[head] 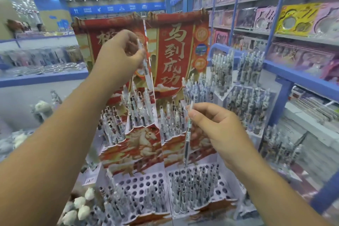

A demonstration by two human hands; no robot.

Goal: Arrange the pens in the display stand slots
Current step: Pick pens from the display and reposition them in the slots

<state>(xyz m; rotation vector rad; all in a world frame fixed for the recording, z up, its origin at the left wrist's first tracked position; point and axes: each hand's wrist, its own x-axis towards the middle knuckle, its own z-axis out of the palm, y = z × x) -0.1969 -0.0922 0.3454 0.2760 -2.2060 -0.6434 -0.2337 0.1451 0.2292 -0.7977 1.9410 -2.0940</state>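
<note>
A tiered red-and-gold cardboard display stand (pixel 141 145) with a horse picture fills the middle, its tiers packed with upright pens. My left hand (pixel 119 57) is raised in front of the red header and pinches a white pen (pixel 146 71) that hangs tip down above the upper tier's pens (pixel 139 108). My right hand (pixel 216 126) pinches a clear, dark-cored pen (pixel 188 139) held upright, its tip just above the bottom right slot tray (pixel 194 185). The bottom left tray (pixel 139 187) shows several open holes among its pens.
A second pen display (pixel 245 101) with many patterned pens stands at the right. Blue shelving (pixel 286 71) with boxed goods lines the right side. Small white plush items (pixel 78 205) lie at the lower left. An aisle and further shelves are at the far left.
</note>
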